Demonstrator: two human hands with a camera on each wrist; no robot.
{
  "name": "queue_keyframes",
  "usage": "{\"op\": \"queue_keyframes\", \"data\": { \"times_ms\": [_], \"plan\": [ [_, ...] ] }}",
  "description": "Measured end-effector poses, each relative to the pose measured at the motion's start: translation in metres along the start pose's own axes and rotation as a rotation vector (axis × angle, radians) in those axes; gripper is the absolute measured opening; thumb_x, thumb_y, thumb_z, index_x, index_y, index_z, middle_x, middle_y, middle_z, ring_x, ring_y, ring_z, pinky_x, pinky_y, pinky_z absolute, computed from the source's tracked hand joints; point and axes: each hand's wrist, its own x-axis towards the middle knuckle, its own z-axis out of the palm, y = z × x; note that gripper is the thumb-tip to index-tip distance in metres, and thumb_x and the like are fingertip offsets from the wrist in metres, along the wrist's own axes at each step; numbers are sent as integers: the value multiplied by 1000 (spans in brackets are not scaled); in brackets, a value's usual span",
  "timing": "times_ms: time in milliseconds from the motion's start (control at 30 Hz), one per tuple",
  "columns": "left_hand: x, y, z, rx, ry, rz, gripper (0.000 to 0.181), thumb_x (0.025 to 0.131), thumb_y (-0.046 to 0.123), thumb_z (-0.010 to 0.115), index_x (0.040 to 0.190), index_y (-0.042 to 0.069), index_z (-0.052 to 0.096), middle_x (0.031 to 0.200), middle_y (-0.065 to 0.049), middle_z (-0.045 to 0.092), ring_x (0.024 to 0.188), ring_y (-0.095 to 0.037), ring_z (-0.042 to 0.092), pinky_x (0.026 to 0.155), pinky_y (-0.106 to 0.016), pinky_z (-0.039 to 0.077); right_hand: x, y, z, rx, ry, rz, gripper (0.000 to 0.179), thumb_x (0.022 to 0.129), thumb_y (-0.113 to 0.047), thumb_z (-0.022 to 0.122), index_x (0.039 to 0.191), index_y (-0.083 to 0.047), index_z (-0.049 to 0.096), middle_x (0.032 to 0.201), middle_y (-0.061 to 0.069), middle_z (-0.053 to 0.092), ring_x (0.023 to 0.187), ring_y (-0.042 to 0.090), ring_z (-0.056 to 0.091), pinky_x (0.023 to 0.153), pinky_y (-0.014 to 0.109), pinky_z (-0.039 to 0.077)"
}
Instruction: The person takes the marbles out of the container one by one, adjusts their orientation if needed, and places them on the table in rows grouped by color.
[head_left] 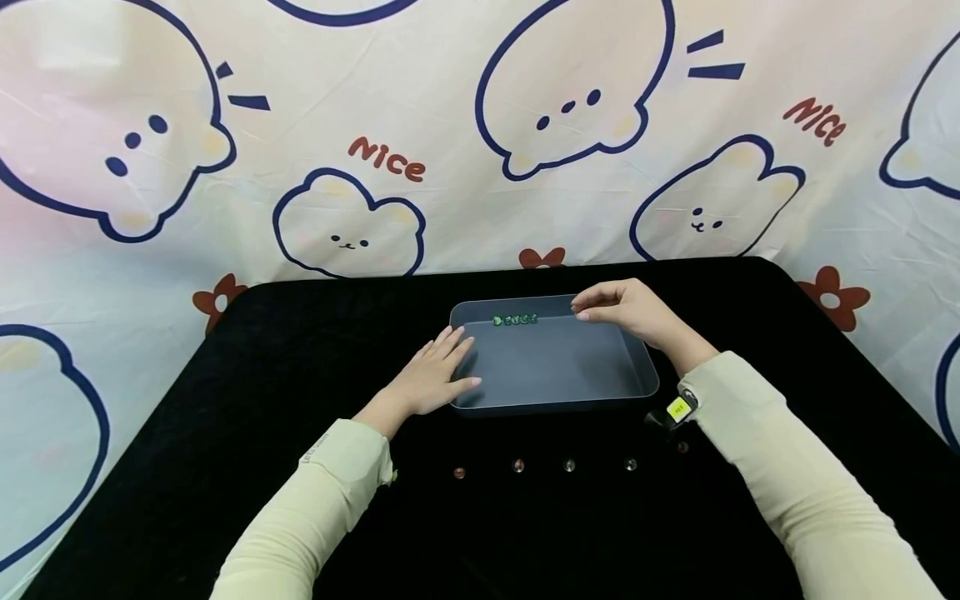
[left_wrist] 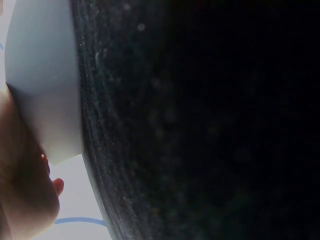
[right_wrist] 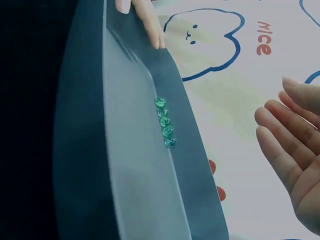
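Note:
A shallow grey rectangular tray point(head_left: 558, 367) sits on the black table. Inside it, several green glass marbles point(head_left: 515, 320) line up in a row against the far wall. My left hand point(head_left: 429, 372) lies at the tray's left end with fingers spread over the rim; the left wrist view shows that hand point(left_wrist: 27, 185) beside the tray's outer wall point(left_wrist: 50, 80). Over the far right part of the tray hovers my right hand point(head_left: 628, 310). In the right wrist view, the right hand point(right_wrist: 295, 150) has loosely bent fingers and nothing shows between them.
In front of the tray, several small marbles lie spaced out in a row, among them a reddish one point(head_left: 459, 473) and a clear one point(head_left: 630, 465). A cloth point(head_left: 465, 208) printed with cartoon faces hangs behind the table point(head_left: 352, 333).

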Motion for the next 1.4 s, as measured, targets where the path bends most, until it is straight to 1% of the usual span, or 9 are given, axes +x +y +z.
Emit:
{"op": "queue_keyframes", "data": {
  "times_ms": [100,300,433,533,733,900,1100,1233,1400],
  "plan": [
    [-1,0,0,-7,1,5,72,85,58,32,140,15,15,144,-3,3,129,-16,-7,102,-40,4,7,1,0,-20,13,12,34,78,-21,65,103,1,61,100,13,60,89,23,56,77,35,44],
    [-1,1,-1,-9,-7,1,71,85,57,33,140,16,14,144,-3,2,129,-15,-8,102,-39,3,18,3,0,6,12,18,33,78,-17,64,104,4,59,101,18,59,89,24,56,77,34,45],
    [-1,0,-1,-5,-6,1,71,86,56,34,140,15,14,144,-3,2,129,-16,-8,102,-39,4,26,7,4,22,17,25,34,78,-14,64,104,8,58,96,13,61,86,20,57,78,38,44],
    [-1,0,-1,-9,-4,9,71,85,57,33,140,15,14,144,-4,2,129,-16,-8,102,-39,4,32,10,7,41,21,41,35,78,-13,65,104,9,57,92,9,62,88,24,57,79,40,44],
    [-2,0,-3,-19,-2,20,75,84,61,28,140,12,15,144,-6,3,129,-16,-8,102,-40,5,46,15,13,43,48,98,34,78,-13,64,104,7,58,97,12,61,93,30,55,79,38,44],
    [-2,0,-4,-19,-6,18,72,86,57,32,140,13,14,144,-5,2,129,-15,-9,102,-39,4,56,16,16,54,59,113,34,79,-11,63,107,9,56,100,15,59,94,30,54,81,39,43],
    [-2,0,-4,-21,-13,9,71,86,55,33,140,15,12,144,-4,0,129,-15,-9,102,-40,3,68,16,23,60,67,137,30,79,-8,62,104,8,57,99,14,60,94,30,55,80,38,43],
    [-2,0,-4,-20,-10,5,71,86,56,32,140,15,12,144,-3,0,129,-15,-9,102,-39,3,73,18,26,54,51,143,30,80,-7,61,105,9,57,101,15,59,95,30,54,80,37,44],
    [-2,1,-3,-16,-13,11,73,85,58,31,140,14,12,144,-4,1,129,-16,-8,102,-40,3,77,22,30,0,39,166,28,80,-8,61,104,6,59,105,17,57,94,27,54,80,36,44]
  ]
}}
